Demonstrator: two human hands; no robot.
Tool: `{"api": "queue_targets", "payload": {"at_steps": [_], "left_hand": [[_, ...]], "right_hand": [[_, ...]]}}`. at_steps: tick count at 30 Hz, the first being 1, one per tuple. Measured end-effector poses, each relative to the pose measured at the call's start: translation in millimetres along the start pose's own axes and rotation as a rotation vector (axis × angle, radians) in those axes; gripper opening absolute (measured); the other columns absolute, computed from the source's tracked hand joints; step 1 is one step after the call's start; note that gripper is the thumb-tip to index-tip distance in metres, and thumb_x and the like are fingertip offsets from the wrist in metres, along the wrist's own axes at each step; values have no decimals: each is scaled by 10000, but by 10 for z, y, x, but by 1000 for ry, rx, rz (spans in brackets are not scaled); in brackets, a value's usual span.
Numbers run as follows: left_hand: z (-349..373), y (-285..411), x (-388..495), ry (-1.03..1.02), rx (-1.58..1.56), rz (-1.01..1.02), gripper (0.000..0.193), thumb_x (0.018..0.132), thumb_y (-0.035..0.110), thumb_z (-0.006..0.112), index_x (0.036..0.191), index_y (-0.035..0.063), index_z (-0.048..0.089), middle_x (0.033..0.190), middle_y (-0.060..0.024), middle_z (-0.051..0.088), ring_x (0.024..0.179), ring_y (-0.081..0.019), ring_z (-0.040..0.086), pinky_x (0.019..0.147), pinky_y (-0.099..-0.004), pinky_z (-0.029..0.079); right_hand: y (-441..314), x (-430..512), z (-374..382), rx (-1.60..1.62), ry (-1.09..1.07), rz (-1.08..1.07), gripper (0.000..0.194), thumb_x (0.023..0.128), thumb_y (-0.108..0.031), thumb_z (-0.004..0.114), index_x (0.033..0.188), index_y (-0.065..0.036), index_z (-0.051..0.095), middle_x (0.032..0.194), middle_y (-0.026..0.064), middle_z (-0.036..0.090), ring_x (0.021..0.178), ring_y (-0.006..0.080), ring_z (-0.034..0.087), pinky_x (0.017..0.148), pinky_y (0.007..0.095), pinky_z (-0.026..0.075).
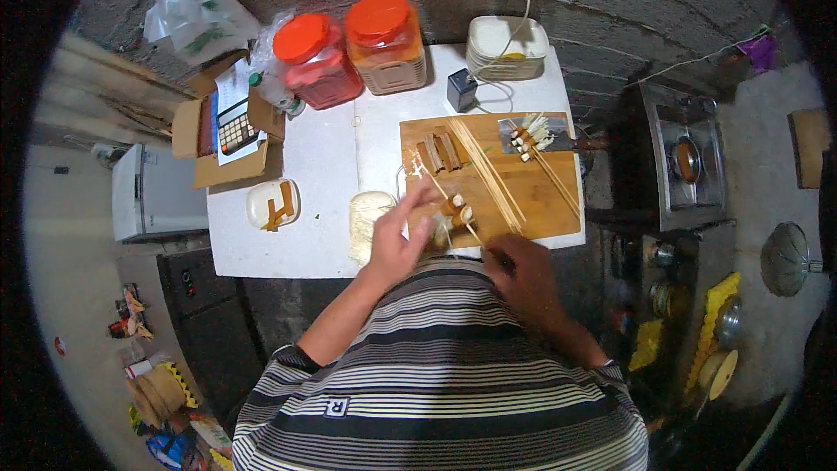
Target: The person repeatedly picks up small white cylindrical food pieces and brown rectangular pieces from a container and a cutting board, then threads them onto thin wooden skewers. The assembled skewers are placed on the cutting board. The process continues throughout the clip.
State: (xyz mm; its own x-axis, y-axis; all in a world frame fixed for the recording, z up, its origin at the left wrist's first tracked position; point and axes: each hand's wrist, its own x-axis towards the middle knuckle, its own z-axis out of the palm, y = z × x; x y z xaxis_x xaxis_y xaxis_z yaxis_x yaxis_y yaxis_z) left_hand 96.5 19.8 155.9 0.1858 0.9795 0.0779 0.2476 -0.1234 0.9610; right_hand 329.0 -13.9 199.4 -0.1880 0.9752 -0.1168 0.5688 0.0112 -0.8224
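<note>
My left hand (397, 232) is over the left front of a wooden cutting board (549, 209), blurred, its thumb and fingers spread. Just right of it is a bamboo skewer (476, 235) with small rolls (456, 209) of pale strands, apparently enoki mushrooms, in brown wraps. My right hand (520, 268), in shadow at the board's front edge, has its fingers curled at the skewer's lower end. Loose bamboo skewers (487, 176) lie across the board, beside stacked brown strips (439, 152). Similar skewered rolls (531, 137) rest on a cleaver's blade (559, 127).
Pale enoki-like strands (369, 222) lie left of the board. Further left are a dish (255, 209) with brown strips and a cardboard box (229, 170) holding a calculator (237, 131). Red-lidded jars (386, 46), a black adapter (461, 90) and stacked white trays (507, 46) line the back.
</note>
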Motion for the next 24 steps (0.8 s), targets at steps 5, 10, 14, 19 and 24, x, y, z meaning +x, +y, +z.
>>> {"api": "queue_targets", "payload": {"at_steps": [5, 10, 14, 19, 24], "left_hand": [[-212, -597, -24, 254, -92, -192, 481, 1046, 153, 501, 1490, 2, 397, 1210, -149, 672, 1148, -225, 635, 1005, -345, 470], [-398, -1308, -371, 256, 175, -388, 471, 994, 191, 606, 1410, 0, 496, 1122, -149, 695, 1036, -230, 671, 918, -351, 520], [-452, -1705, -722, 293, 245, -510, 484, 940, 190, 665, 1363, -9, 541, 1077, -167, 699, 986, -242, 681, 891, -348, 529], [-543, -1902, -1082, 284, 581, -549, 407, 832, 120, 725, 1223, 41, 644, 1072, -167, 644, 923, -330, 648, 846, -416, 536], [-556, -1832, -980, 169, 742, -310, 314, 781, 104, 723, 1092, 149, 719, 1144, -110, 623, 1090, -318, 582, 864, -420, 516]], "right_hand": [[976, 368, 100, -356, 270, -197, 123, 900, -175, 617, 880, -55, 636, 806, 134, 624, 706, 359, 628, 635, 473, 511], [2052, 719, 397, -675, 339, -230, 112, 929, -119, 588, 849, -40, 597, 799, 140, 589, 753, 364, 595, 663, 476, 481], [2556, 722, 597, -783, 273, -208, 82, 908, -116, 606, 857, -57, 580, 819, 141, 587, 819, 356, 595, 690, 467, 493], [2345, 646, 619, -781, 268, -120, 148, 927, -184, 595, 1006, -60, 607, 937, 141, 607, 897, 364, 601, 714, 487, 503], [1826, 749, 956, -548, 200, -230, 175, 916, -183, 604, 1060, -87, 626, 1016, 124, 624, 970, 339, 611, 789, 457, 512]]}}
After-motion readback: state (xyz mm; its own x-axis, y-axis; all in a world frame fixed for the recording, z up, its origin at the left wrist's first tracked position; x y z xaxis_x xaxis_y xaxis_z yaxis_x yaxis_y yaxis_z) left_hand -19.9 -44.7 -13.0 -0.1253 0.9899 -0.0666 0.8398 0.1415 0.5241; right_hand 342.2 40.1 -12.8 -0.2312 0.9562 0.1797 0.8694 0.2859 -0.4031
